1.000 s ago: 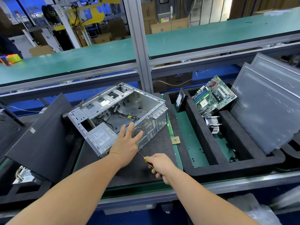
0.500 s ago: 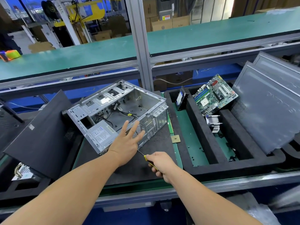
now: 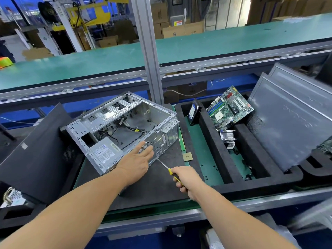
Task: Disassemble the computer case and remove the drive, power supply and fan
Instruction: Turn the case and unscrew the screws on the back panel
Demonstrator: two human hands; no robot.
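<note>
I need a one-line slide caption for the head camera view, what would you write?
Left hand open at the rear of the open computer case, right hand gripping a yellow-handled screwdriver; power supply not yet removed.

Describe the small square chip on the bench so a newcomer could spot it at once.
Start at the open metal case on the black mat. Look right of its rear corner, where the mat meets the green strip: the chip lies flat there. It is the only small gold-tan square, far smaller than the motherboard.

Motherboard (image 3: pixel 230 108) right of case (image 3: pixel 125 126) — apart
</note>
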